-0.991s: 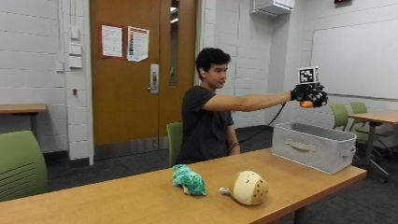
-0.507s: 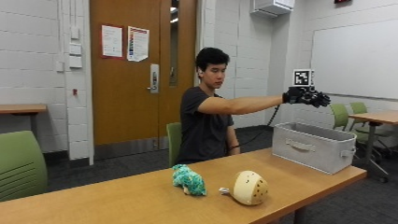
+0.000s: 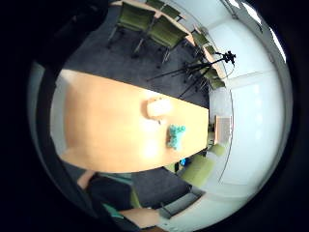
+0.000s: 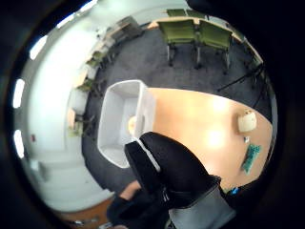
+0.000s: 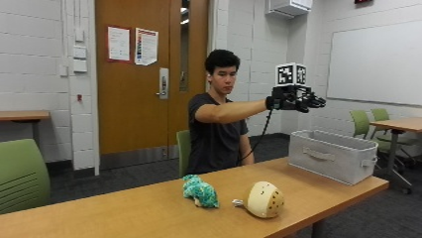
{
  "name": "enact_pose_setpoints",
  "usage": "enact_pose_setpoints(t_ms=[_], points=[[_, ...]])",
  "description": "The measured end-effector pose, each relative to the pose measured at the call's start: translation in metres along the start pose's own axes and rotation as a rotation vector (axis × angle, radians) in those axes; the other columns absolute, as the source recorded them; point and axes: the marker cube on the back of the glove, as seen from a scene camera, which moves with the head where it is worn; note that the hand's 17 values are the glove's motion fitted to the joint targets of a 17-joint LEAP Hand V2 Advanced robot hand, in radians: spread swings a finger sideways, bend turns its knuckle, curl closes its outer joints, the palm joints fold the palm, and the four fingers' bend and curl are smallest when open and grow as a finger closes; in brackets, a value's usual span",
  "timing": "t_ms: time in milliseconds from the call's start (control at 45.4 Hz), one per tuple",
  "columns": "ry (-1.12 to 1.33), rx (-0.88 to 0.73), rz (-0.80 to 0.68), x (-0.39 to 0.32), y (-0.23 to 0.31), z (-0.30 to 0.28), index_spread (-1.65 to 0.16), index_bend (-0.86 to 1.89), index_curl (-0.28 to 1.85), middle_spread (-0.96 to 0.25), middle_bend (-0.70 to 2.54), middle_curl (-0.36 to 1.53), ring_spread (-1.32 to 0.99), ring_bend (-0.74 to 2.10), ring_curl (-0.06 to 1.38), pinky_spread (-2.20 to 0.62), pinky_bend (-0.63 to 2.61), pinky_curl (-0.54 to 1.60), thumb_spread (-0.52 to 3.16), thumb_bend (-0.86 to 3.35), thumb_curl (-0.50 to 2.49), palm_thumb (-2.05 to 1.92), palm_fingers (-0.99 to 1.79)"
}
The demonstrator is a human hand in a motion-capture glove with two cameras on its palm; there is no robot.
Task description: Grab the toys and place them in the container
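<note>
Long pale wooden worktop [image 5: 131, 208], running from near left to far right, cut off at the left edge of the outside view. At its far right end, a grey rectangular fabric container [image 5: 330, 156] with a handle on its long side, open at the top; from the outside view, contents hidden behind the wall. In the thumb-side palm view, the same container [image 4: 116, 119] seen from above, with a small orange-yellow round shape [image 4: 132, 125] on its floor, partly covered by the rim and the glove, too blurred to name.

Near the middle of the worktop, a cream dome-shaped plush toy [image 5: 264, 199] with faint spots, lying close to the near edge; a small pale piece at its left side, hard to make out. Just left of it and apart from it, a smaller teal plush toy [image 5: 199, 191], shape unclear. Both also visible side by side on the worktop in the little-finger-side palm view, cream [image 3: 158, 107] and teal [image 3: 176, 136], well apart from the container.

Black-gloved right hand [image 5: 295, 99], held out at shoulder height above and slightly left of the container, touching nothing. Grip apart: fingers spread and pointing right, nothing between them. In the thumb-side palm view, glove fingers [image 4: 164, 164] over the container's near rim.
</note>
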Motion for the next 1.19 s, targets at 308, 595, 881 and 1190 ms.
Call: enact_pose_setpoints(t_ms=[308, 595, 881, 1190], points=[[-0.015, -0.006, 0.104, 0.145, 0.002, 0.055, -0.30, 0.14, 0.29, -0.06, 0.18, 0.45, -0.18, 0.29, 0.29, -0.10, 0.91, 0.34, 1.07, -0.08, 0.21, -0.11, -0.08], [-0.078, -0.110, 0.183, 0.201, 0.002, 0.157, -0.31, 0.14, 0.28, -0.08, 0.20, 0.44, -0.22, 0.28, 0.30, -0.13, 0.82, 0.32, 1.05, -0.08, 0.18, -0.11, -0.08], [-0.129, -0.204, 0.237, 0.223, 0.005, 0.244, -0.33, 0.14, 0.28, -0.12, 0.18, 0.43, -0.26, 0.21, 0.30, -0.06, 0.61, 0.28, 1.03, -0.08, 0.16, -0.11, -0.13], [-0.116, -0.274, 0.234, 0.225, 0.012, 0.289, -0.34, 0.14, 0.28, -0.17, 0.10, 0.35, -0.23, 0.12, 0.25, -0.01, 0.72, 0.33, 0.99, -0.08, 0.16, -0.11, -0.20]])
